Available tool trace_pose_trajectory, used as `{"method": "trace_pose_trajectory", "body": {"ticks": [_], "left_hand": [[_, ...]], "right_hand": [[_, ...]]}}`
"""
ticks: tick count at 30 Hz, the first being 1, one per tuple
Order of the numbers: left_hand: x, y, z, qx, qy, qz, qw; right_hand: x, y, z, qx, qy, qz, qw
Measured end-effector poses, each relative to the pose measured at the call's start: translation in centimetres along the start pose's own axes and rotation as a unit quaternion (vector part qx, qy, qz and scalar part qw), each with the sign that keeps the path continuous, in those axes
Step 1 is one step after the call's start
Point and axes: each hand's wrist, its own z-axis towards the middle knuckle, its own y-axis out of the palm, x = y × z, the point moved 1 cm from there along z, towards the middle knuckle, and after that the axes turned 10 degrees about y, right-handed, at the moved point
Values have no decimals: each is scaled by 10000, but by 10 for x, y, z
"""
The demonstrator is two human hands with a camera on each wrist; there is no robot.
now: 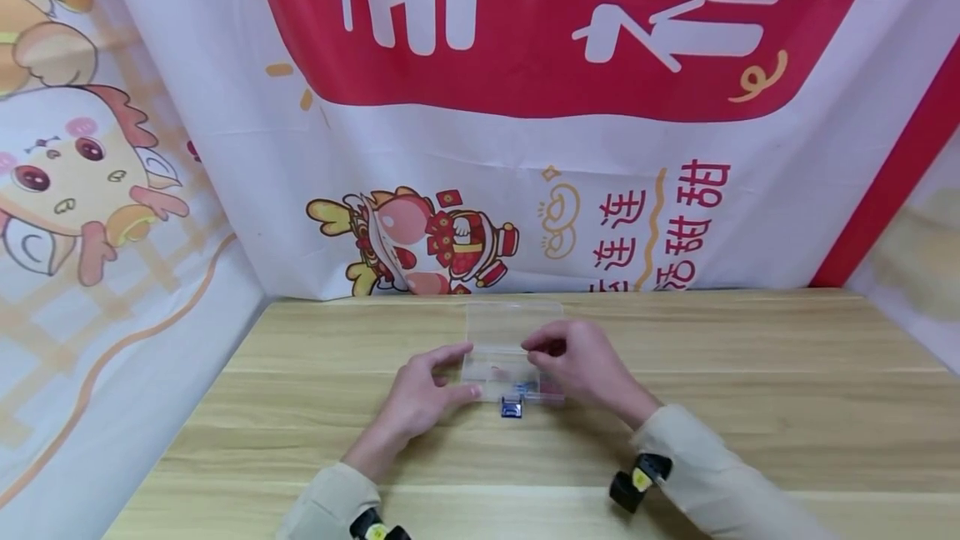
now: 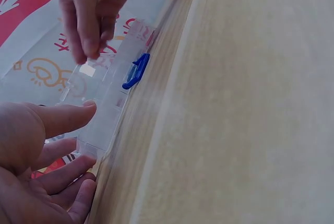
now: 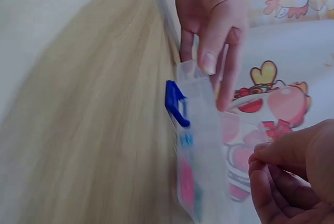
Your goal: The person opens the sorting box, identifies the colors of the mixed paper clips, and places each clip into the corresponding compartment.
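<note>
A clear plastic compartment box (image 1: 480, 369) lies on the wooden table with its transparent lid (image 1: 510, 323) raised at the back. A dark blue latch (image 2: 136, 71) juts from its front side. Blue bits (image 3: 186, 139) and pink bits (image 3: 186, 179) show through its right-hand part. My left hand (image 1: 422, 390) is at the box's left end, thumb touching the front corner and the fairly straight fingers by the back. Over the box's right half is my right hand (image 1: 581, 357), thumb and forefinger tips together, fingers bent. No object shows between those fingertips; a tiny one could be hidden.
The wooden table (image 1: 750, 390) spreads out on both sides of the box. Behind its back edge hangs a printed white and red cloth (image 1: 420, 140), and another printed cloth (image 1: 112, 190) covers the left side. A dark device (image 1: 637, 482) is strapped to the right wrist.
</note>
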Motion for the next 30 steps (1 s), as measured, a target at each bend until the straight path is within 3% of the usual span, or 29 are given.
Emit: {"method": "trace_pose_trajectory", "body": {"ticks": [6,13,18,23,25,30], "left_hand": [[1,0,-1,20,-19,17,10000],[1,0,-1,43,-5,5,10000],[0,-1,-1,57,-33,-33,10000],[-1,0,-1,49,-31,-15,10000],[-1,0,-1,42,-38,10,10000],[0,1,-1,29,-32,38,10000]], "right_hand": [[27,-38,-35,-6,-535,-93,9985],[75,-73,-84,-255,-1047,-16,9942],[115,-83,-111,-482,-1399,-74,9890],[149,-93,-131,-1154,-1444,60,9827],[159,-96,-137,-1517,-1348,250,9789],[175,-94,-146,-1796,-1357,360,9737]]}}
